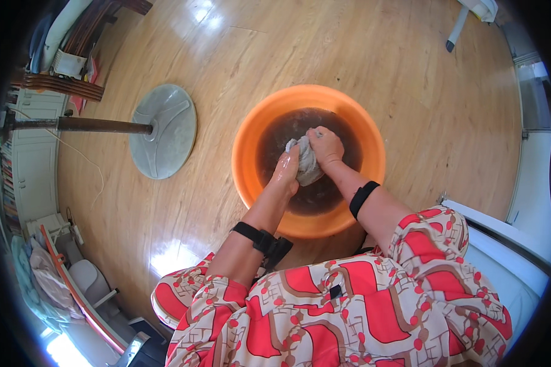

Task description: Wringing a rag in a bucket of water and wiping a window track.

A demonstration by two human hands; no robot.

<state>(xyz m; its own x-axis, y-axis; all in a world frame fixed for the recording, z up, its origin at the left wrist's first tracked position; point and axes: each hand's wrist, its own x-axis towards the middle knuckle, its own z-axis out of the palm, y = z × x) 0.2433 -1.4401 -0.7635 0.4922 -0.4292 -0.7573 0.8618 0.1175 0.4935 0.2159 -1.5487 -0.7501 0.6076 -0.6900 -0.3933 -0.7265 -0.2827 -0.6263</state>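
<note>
An orange basin (246, 131) stands on the floor in front of me, holding dark, murky water (275, 137). Over the water I grip a wet, light-grey cloth (308, 164), bunched between both hands. My left hand (288, 168) is closed on its left side, wet and glistening. My right hand (326, 145) is wrapped in a fist round the upper right part of the cloth. The cloth's lower end hangs at the water; whether it dips in, I cannot tell.
Left of the basin, a round grey stand base (163, 131) sits on the wooden floor (220, 73) with a metal pole (98, 126). White cabinets (37, 159) line the far left. A white-framed light-blue object (502, 251) is close on my right.
</note>
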